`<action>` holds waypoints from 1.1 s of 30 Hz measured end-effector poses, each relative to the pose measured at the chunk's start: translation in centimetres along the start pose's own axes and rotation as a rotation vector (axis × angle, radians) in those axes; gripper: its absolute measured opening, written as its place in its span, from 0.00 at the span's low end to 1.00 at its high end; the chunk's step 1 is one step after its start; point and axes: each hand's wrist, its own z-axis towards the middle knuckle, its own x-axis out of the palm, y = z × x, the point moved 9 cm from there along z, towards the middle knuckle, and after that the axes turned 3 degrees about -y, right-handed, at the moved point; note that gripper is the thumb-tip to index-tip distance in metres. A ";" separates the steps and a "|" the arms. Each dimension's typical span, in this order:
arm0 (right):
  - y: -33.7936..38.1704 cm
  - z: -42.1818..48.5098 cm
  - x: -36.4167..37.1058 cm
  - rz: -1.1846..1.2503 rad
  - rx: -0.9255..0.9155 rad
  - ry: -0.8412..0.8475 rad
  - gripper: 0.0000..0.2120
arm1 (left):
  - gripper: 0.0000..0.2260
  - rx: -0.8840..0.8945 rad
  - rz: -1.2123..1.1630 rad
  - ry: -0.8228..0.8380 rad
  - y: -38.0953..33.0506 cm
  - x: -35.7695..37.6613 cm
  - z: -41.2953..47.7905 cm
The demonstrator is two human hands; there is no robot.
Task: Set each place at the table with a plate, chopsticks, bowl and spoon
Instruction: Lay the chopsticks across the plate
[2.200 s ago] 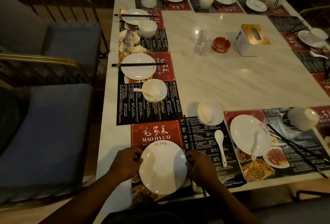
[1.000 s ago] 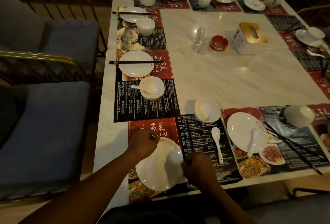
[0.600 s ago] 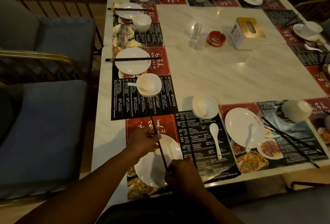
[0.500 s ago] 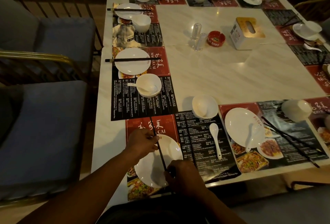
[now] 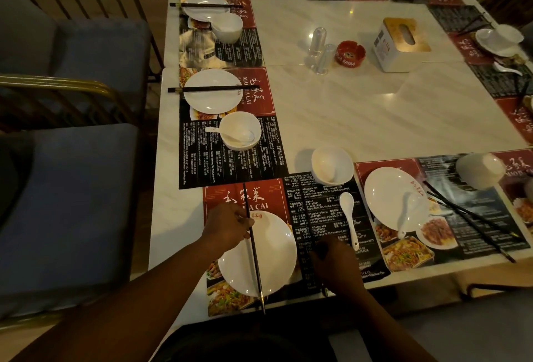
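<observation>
**Chopsticks across the near plate, right hand now beside the spoon**

Head view. In the lower middle of the frame the plate [image 5: 274, 252] sits on the red-and-black placemat [image 5: 317, 208]. The chopsticks [image 5: 255, 257] lie over the plate with their long axis almost straight up and down the picture. Their upper tips pass the plate's upper rim and their lower ends pass its lower rim. The left hand [image 5: 227, 229] is at the plate's upper left rim and pinches the chopsticks between thumb and fingertips, some way below the upper tips. The right hand [image 5: 331, 259] rests on the black part of the placemat just right of the plate, fingers bent downward. Something thin and dark shows below it, but in this dim light it cannot be told whether the hand grasps anything.

As a judgement, the next move depends on this relation: the spoon [image 5: 349, 217] lies on the placemat to the upper right of the right hand. Its axis also runs up and down, and its handle end points down, close beside that hand. The bowl [image 5: 331, 169] stands further up, near the spoon's scoop. Both are on the right hand's side and well apart from the left hand, so the right hand is the natural one to reach.

Compared with half a second before, the right hand has left the lower end of the chopsticks and gone right onto the placemat. The left hand keeps its pinch and the chopsticks keep nearly the same line. Bowl and spoon are where they were.
</observation>
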 end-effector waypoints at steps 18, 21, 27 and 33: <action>6.5 -2.5 2.8 0.077 -0.055 0.110 0.05 | 0.04 -0.002 0.016 0.040 0.6 0.1 -0.3; 7.8 -3.0 3.6 0.055 -0.109 0.083 0.06 | 0.05 0.046 0.047 -0.015 0.1 -1.4 -0.4; 8.6 -3.4 4.6 0.059 -0.146 0.077 0.07 | 0.04 0.081 0.091 -0.139 0.3 -4.4 -0.3; 8.6 -3.8 5.0 0.056 -0.151 0.114 0.06 | 0.04 0.088 0.077 -0.135 0.9 -4.7 -0.6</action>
